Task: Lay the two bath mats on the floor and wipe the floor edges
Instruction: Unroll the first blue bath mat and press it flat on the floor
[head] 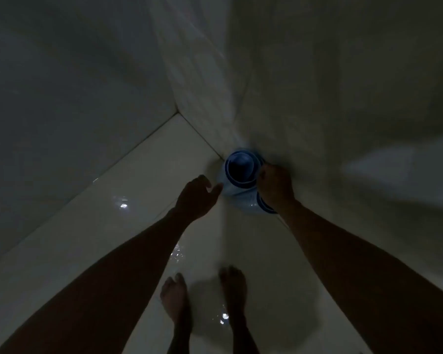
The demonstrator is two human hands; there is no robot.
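I see the blue jug (241, 185) upright in the wall corner ahead, right hand (275, 186) gripping its rim, left hand (196, 194) loose beside it.

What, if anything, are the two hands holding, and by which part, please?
The right hand grips the blue water jug near its neck; the left hand is open beside it.

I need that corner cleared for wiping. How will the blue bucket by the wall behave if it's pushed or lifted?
The blue bucket looks like thin, translucent plastic, so probably light and fairly stiff. The floor is glossy with wet-looking glints, so it would likely slide easily. The right hand is at its rim and the left hand is open beside it; lifting by one side might tilt it.
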